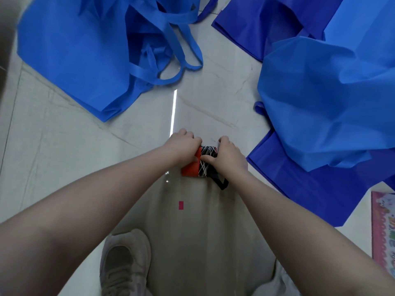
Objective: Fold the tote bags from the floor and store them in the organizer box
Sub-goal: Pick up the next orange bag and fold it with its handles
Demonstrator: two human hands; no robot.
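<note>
A small folded tote bag (pixel 197 167), red on one side and dark navy with thin white lines, lies on the pale floor in the middle of the head view. My left hand (pixel 184 145) grips its far left end with curled fingers. My right hand (pixel 229 155) grips the right side, thumb pressed on the patterned part. A dark handle loop (pixel 222 182) sticks out below my right wrist. Part of the bundle is hidden under both hands.
Several loose blue tote bags lie around: a light blue one (pixel 74 56) at upper left, a crumpled light blue one (pixel 331 99) at right, dark blue ones (pixel 299 189) beneath it. A pink patterned box edge (pixel 382 231) shows at far right. My shoe (pixel 124 263) is below.
</note>
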